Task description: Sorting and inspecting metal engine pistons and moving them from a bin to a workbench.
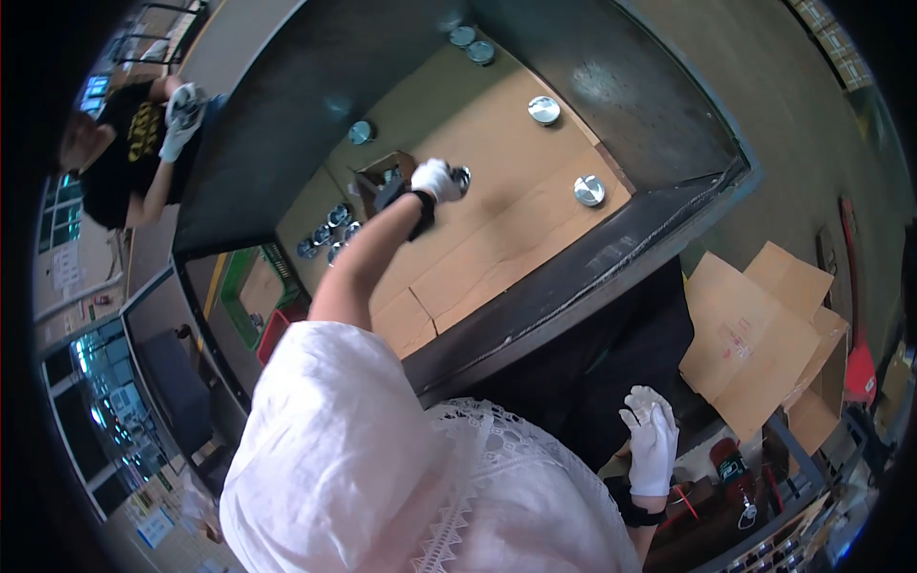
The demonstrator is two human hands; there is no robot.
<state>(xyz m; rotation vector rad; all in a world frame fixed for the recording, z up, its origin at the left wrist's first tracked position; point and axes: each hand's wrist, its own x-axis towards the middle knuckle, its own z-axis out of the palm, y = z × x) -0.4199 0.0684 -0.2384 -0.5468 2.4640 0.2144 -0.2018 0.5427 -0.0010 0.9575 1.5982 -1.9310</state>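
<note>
Metal part (462, 180) sits in the curled fingers of the left hand (437, 180) over the cardboard (497, 258) in the bin (611, 253), presumably laid against scratches (the right hand (652, 439), fingers extended, looks empty).

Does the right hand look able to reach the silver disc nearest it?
Probably not straight across: the right hand is outside the bin, whose dark wall stands between it and the silver disc.
</note>
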